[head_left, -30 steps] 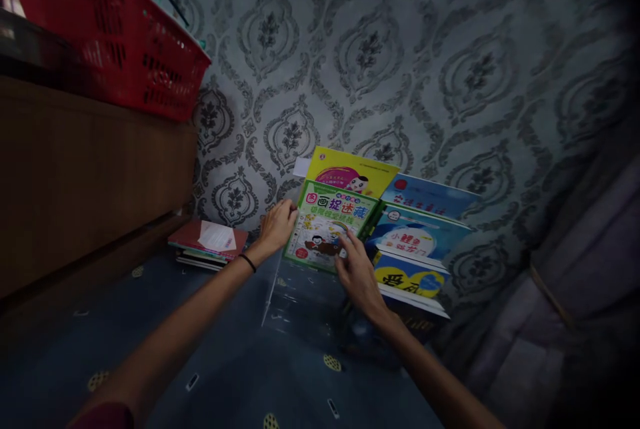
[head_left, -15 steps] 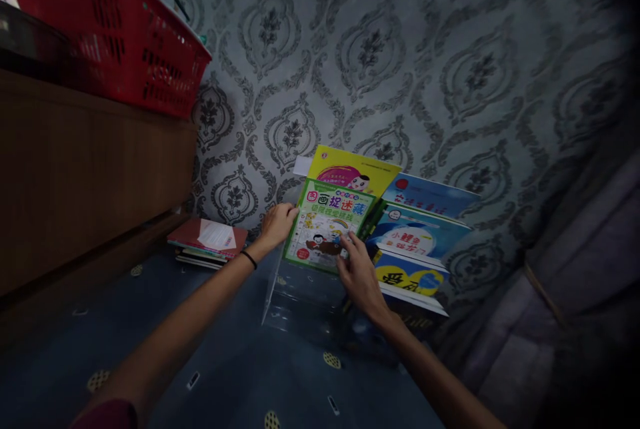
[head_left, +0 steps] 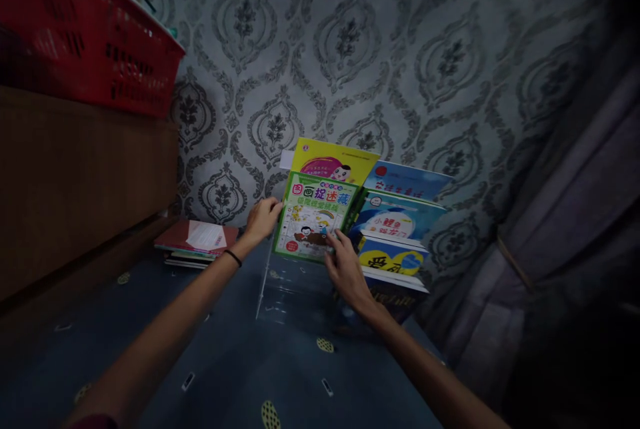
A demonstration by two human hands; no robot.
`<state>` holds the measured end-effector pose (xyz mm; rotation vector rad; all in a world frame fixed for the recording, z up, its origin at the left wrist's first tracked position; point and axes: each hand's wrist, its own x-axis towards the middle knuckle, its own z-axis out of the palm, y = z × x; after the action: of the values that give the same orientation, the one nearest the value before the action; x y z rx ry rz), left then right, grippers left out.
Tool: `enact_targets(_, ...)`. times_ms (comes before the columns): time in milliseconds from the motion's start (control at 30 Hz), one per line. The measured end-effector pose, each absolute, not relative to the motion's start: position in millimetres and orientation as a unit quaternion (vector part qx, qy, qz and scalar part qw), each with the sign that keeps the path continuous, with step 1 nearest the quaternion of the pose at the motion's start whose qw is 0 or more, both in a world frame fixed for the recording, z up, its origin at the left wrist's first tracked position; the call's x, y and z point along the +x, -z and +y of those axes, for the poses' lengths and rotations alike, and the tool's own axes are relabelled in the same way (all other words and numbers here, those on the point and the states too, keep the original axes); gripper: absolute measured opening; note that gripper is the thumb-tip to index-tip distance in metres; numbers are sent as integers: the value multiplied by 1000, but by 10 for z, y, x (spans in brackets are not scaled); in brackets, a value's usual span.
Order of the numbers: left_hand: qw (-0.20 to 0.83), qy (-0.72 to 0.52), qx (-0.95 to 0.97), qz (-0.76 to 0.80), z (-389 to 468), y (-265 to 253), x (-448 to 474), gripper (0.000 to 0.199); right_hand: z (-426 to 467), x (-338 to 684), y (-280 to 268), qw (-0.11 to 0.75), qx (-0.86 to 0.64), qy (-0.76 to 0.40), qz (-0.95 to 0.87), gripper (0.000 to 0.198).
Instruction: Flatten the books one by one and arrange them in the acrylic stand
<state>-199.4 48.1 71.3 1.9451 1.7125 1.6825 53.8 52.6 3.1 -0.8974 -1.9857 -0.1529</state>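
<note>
A green-bordered children's book with a cartoon cover leans upright in a clear plastic book rack. My left hand is closed at the book's left edge, its fingertips partly hidden. At the lower right edge, my right hand has bent fingers lying against the cover; what its far fingers do is hidden. Behind the green book rises a yellow book. Beside it, stepped rows hold a pale blue book, a blue-green book, a yellow-and-blue book and a dark book.
A stack of books lies on the blue patterned surface to the left. The red basket sits on a wooden cabinet. Patterned wallpaper stands behind the rack, and a tied curtain hangs at right.
The whole view has shifted, so the rack, books and basket appear further left and slightly higher. Both hands stay at the green book, which keeps its place in the rack.
</note>
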Motion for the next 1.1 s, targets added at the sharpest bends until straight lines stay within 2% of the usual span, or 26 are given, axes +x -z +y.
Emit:
enact_targets(300, 27, -566, 626, 535, 466, -698, -2004, 20, 526, 524, -5, 462, -367, 56, -805, 52)
enact_targets(567, 30, -573, 643, 507, 370, -674, -1961, 36, 529, 529, -20, 459, -364, 58, -808, 51)
enact_targets(800, 26, -532, 692, 487, 352, -660, -1985, 25, 449, 509, -81, 459, -370, 52, -806, 48)
enact_targets(1100, 27, -521, 682, 513, 427, -643, -1978, 25, 366, 464, -97, 454, -409, 67, -789, 49)
